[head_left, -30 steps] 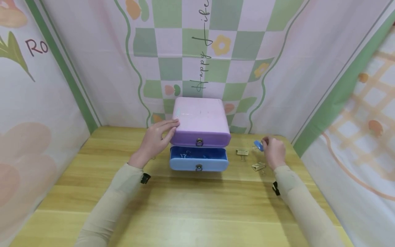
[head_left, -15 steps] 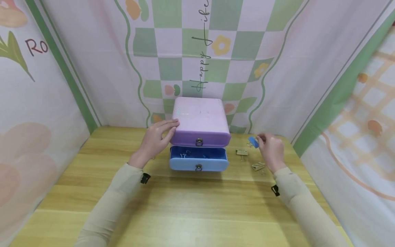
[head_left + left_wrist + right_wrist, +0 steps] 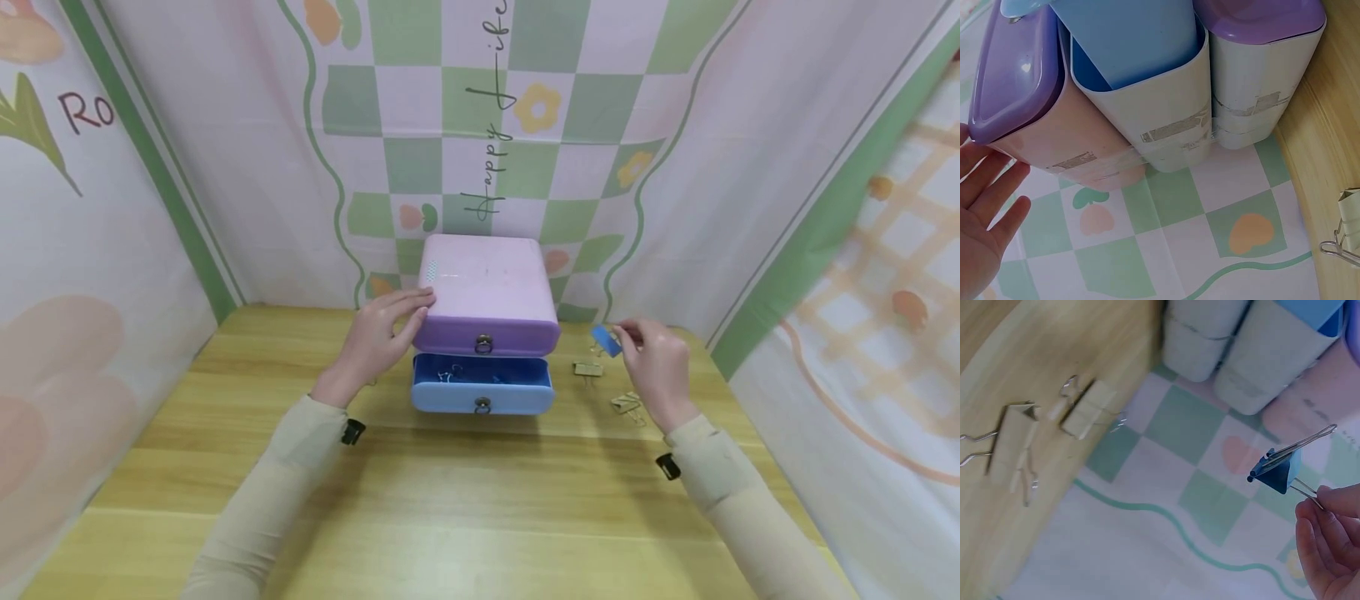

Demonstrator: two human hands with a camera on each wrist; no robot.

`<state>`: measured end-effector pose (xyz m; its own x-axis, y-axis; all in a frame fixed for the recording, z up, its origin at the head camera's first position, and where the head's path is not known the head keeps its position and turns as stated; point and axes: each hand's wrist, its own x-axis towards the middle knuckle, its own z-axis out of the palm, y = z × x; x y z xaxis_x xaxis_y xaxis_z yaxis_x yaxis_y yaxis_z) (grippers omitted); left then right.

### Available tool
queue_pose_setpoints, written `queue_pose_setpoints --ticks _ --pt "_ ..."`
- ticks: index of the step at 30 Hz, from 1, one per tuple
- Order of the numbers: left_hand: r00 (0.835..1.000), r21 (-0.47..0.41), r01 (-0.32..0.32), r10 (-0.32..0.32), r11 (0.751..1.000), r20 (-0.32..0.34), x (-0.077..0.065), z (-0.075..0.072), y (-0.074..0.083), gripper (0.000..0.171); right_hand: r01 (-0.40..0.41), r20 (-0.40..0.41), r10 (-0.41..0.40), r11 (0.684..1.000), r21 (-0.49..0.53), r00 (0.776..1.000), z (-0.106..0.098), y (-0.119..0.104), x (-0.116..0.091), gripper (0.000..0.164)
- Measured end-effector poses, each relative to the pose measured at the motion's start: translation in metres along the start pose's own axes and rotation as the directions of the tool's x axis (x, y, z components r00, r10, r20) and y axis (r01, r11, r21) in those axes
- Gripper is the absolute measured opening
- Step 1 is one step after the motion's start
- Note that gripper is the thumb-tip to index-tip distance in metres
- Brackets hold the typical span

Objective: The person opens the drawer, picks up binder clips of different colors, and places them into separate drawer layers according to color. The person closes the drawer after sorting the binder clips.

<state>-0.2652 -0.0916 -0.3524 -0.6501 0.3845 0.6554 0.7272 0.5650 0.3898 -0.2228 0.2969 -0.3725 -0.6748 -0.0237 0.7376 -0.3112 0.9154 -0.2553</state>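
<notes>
My right hand [image 3: 660, 367] pinches a blue binder clip [image 3: 606, 341] by one wire handle, held up to the right of a small stacked drawer unit [image 3: 487, 279]. The right wrist view shows the blue clip [image 3: 1277, 472] with its other handle folded along it. My left hand [image 3: 375, 337] rests with straight fingers on the upper left edge of the unit's pink top. Below the purple top drawer [image 3: 517, 337], a light blue drawer [image 3: 450, 399] is pulled out, with small metal-handled clips inside. Two pale gold binder clips [image 3: 587, 369] lie on the table to the right.
Another pale binder clip [image 3: 1350, 219] lies on the table at the unit's left, mostly behind my left hand in the head view. A third, lower drawer with a purple front [image 3: 1260, 19] is closed. A patterned cloth [image 3: 480, 108] hangs behind the wooden table [image 3: 465, 508].
My right hand has moved left and slightly up with the blue binder clip, bringing it closer to the drawer unit. My left hand has stayed on the unit.
</notes>
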Motion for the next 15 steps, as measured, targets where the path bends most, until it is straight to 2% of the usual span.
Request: queue_pose_setpoints --ticks 15 --pt "1.0 0.01 -0.002 0.002 1.0 0.005 0.0 0.0 -0.001 0.028 0.126 -0.085 -0.121 0.99 0.068 0.989 -0.019 -0.047 0.004 0.011"
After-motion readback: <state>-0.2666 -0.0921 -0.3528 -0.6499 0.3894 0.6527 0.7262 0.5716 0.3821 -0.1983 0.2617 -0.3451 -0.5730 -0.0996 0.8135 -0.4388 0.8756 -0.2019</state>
